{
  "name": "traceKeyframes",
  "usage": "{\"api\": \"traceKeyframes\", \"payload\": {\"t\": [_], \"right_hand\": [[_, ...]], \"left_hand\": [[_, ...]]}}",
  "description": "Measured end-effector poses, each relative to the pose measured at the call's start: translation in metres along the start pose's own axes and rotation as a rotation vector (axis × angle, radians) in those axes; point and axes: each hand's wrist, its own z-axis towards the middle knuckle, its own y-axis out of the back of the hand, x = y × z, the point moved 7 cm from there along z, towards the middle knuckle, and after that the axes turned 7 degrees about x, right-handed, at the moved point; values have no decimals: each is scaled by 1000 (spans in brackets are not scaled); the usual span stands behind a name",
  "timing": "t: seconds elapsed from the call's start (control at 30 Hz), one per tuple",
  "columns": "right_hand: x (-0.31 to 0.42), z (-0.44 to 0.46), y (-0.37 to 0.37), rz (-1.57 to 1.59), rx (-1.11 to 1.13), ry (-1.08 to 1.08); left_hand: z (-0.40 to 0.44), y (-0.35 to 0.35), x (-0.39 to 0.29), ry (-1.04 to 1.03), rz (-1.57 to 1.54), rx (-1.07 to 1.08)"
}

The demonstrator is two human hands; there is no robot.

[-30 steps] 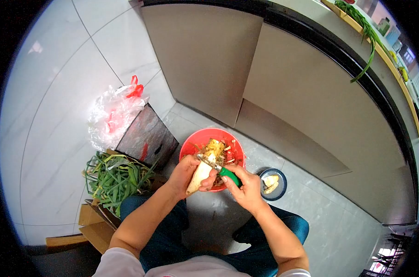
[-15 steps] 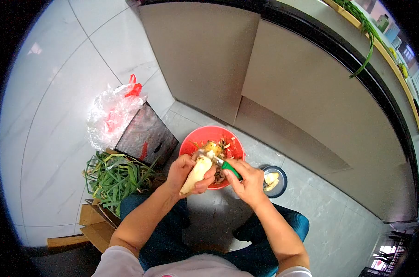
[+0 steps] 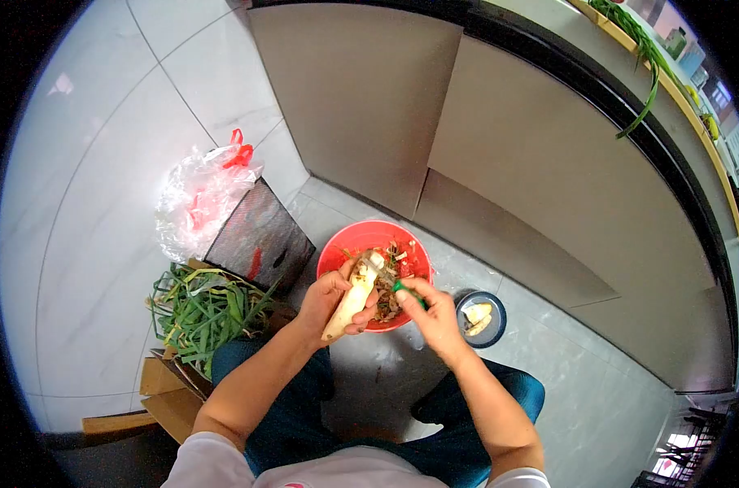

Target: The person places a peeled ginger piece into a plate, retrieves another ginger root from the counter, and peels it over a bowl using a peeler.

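My left hand (image 3: 324, 301) is closed round a long, pale yellow root vegetable (image 3: 351, 311), which slants over the red bucket (image 3: 334, 244). Brown skin shows near its upper end. In my right hand (image 3: 436, 319) is a green-handled peeler (image 3: 399, 286), its metal end beside the upper part of the root; whether it touches cannot be made out. Brown and pale peelings (image 3: 388, 302) lie inside the bucket. To the right of my right hand, a dark-rimmed bowl (image 3: 500, 327) on the floor holds pale peeled pieces (image 3: 478, 315).
A mesh waste bin (image 3: 264, 236) with a clear plastic bag (image 3: 192, 203) stands left of the bucket. Green leafy stalks (image 3: 203, 313) lie by a cardboard box (image 3: 170, 398). Grey cabinets (image 3: 540, 179) rise ahead, with green stalks (image 3: 650, 73) hanging over the counter edge.
The root has turned in my left hand and its upper end has risen slightly. My right hand with the peeler has drawn a little back from it. More of the peelings shows.
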Motion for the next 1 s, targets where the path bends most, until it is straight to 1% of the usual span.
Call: {"api": "traceKeyframes", "payload": {"t": [0.07, 0.1, 0.13, 0.2, 0.27, 0.33, 0.37, 0.47, 0.53, 0.7, 0.83, 0.97, 1.0], "right_hand": [[15, -7, -6, -217, 56, 68], [27, -9, -7, -320, 66, 121], [29, -9, -6, -318, 66, 120], [40, -10, -4, -406, 41, 235], [40, -10, -1, -416, 35, 258], [43, -13, 3, -426, 27, 276], [46, -14, 3, -419, 41, 273], [46, -16, 2, -431, 43, 294], [47, -18, 2, -450, 33, 317], [55, -16, 1, -476, 84, 323], [51, -12, 3, -522, 74, 304], [39, -9, 5, -591, -5, 286], [36, -6, 10, -568, -73, 269]], "left_hand": [[0, -3, -1, -14, 19, 0], [-1, 0, 1, 5, 18, -68], [-2, 4, 2, 23, 18, -135], [-5, 2, 3, 48, 15, -117], [-5, 0, 4, 73, 12, -96], [-3, -10, 5, 119, 120, 46], [-3, -11, 6, 121, 119, 45], [-5, -10, 8, 146, 143, -17], [-6, -11, 3, 79, 171, -90], [-7, -6, 6, 100, 215, -119], [-9, -9, 3, 105, 256, -133], [-5, -3, 2, 120, 283, -163], [-5, -4, 3, 136, 244, -143]]}}
